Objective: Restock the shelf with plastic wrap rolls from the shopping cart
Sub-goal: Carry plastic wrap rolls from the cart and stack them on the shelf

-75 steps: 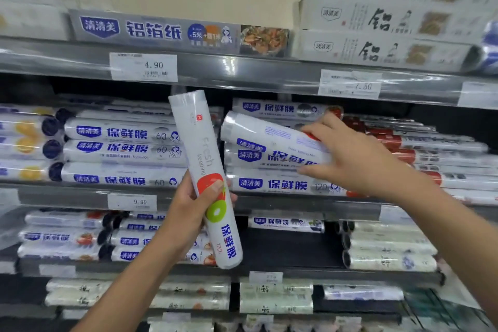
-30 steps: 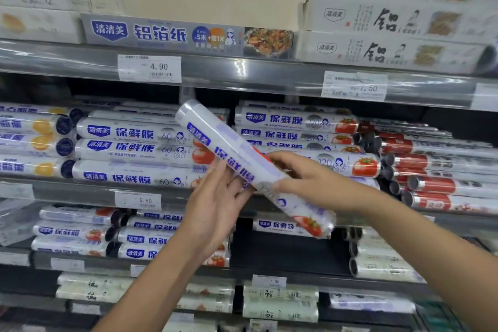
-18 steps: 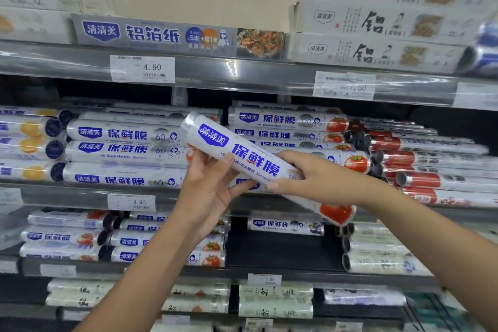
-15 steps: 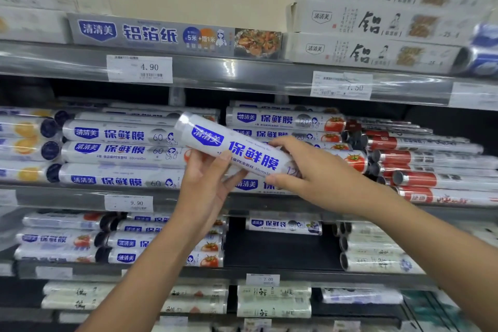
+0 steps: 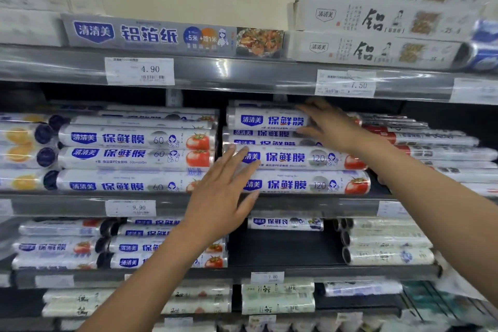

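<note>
Up on the middle shelf: right hand point(image 5: 327, 127) open, fingers straight and spread, laid flat on the right part of the long white plastic wrap roll with blue writing point(image 5: 266, 119). No grip on it, only a flat touch. Roll lying on its side on top of the right pile of white rolls point(image 5: 296, 185), label to the front.

Lower and to the left: left hand point(image 5: 226, 191) open too, fingers straight and apart, fingertips point(image 5: 237, 152) over the left end of the white roll with "120" and a red tomato picture point(image 5: 296, 158). Hard to tell whether touching it or just in front of it.

Just beside, on the left: another pile of white rolls marked "60" point(image 5: 134, 140). Further left: rolls with dark blue ends and orange fruit pictures point(image 5: 24, 137). On the right: thin rolls with red bands point(image 5: 431, 140), blurred.

Under the piles: grey metal shelf edge point(image 5: 67, 205) with a white price tag reading 9.90 point(image 5: 130, 207).

Above: long grey foil box point(image 5: 151, 35) and, to its right, stacked white boxes with black writing point(image 5: 377, 16).

Below: more white rolls on the lower shelf point(image 5: 59, 246).
</note>
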